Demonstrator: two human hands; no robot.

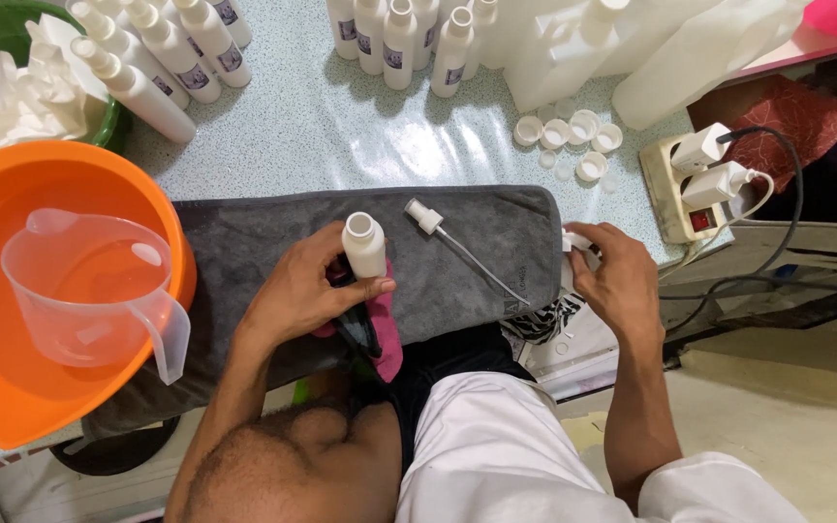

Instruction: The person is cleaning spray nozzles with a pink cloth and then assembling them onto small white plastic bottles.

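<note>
Left hand point(307, 291) fingers wrap a white bottle point(364, 244); right hand point(617, 276) fingers pinch a white cap point(576, 240)

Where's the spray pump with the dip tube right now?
In the head view, the spray pump lies loose on the grey towel, between the left hand holding the white bottle and the right hand.

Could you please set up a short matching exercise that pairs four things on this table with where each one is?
Things:
1. small white bottle
2. spray pump
3. clear jug
4. loose white caps

Places:
A. inside the orange basin
B. lying on the grey towel
C. on the bare tabletop beside the power strip
D. held in the left hand

Pairs: 1-D, 2-B, 3-A, 4-C
</note>
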